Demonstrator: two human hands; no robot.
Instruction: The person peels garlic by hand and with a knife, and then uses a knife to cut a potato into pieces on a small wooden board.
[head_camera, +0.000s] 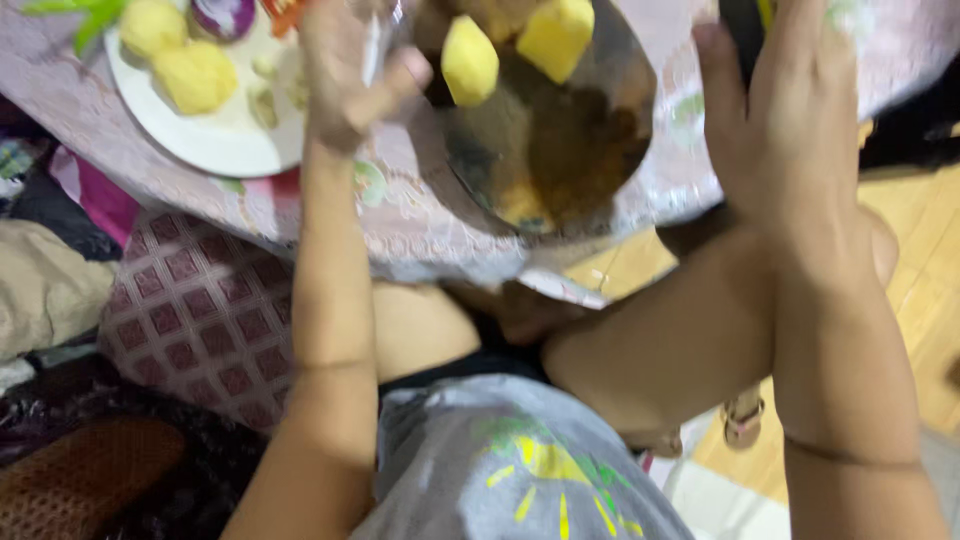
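A tilted metal bowl (600, 150) rests on the cloth-covered table (420, 230). It holds two peeled yellow potato pieces (470, 62) and a brown, grainy residue. My left hand (345, 80) grips the bowl's left rim, thumb curled over the edge. My right hand (790, 110) is raised at the bowl's right side, thumb spread from the fingers. Its fingertips run out of the top of the picture, next to a dark object (742, 25), so I cannot see whether it holds anything.
A white plate (215, 140) at the top left carries peeled potatoes, a purple onion, a green chilli and small pale pieces. Under the table edge are my knees and grey shirt, a patterned cushion (195, 320) on the left and wooden floor (925, 290) on the right.
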